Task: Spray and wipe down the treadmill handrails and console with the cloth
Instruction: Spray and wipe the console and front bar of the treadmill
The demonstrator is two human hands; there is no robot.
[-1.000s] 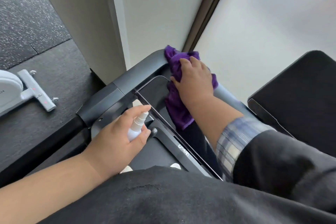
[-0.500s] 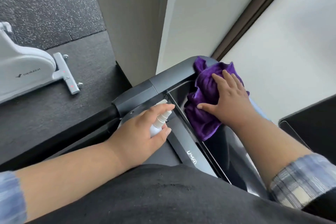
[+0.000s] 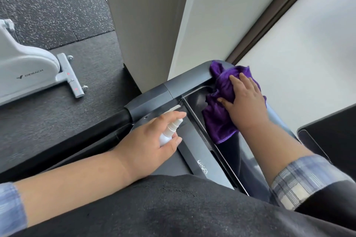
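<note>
Head view looks down over a dark shirt [image 3: 173, 208] at the treadmill console [image 3: 194, 106], a glossy black recessed panel framed by a smooth grey rail [image 3: 185, 81] that bends round its far corner. The right hand [image 3: 244, 102] lies flat with fingers spread on the purple cloth [image 3: 217, 121], pressing it against the console's far end; the cloth is soft, napped and bunched, one fold riding up onto the rail's corner and a hemmed edge hanging down over the glossy panel. The left hand [image 3: 150, 138] grips a small white spray bottle [image 3: 169, 131], forefinger laid along its ribbed nozzle, just above the near console edge and close beside the cloth. A matte strip [image 3: 200, 159] with a pale logo runs along the console's near side. Both forearms are bare, plaid cuffs [image 3: 300, 181] pushed back. A black padded handrail [image 3: 81, 131] runs away to the left. Behind the console stand a pale wall and a brown window frame [image 3: 269, 23]. On the speckled rubber floor [image 3: 48, 2] to the left sits a white exercise machine [image 3: 23, 71] with a grey foot bar. Another dark console [image 3: 331, 127] shows at the right edge.
</note>
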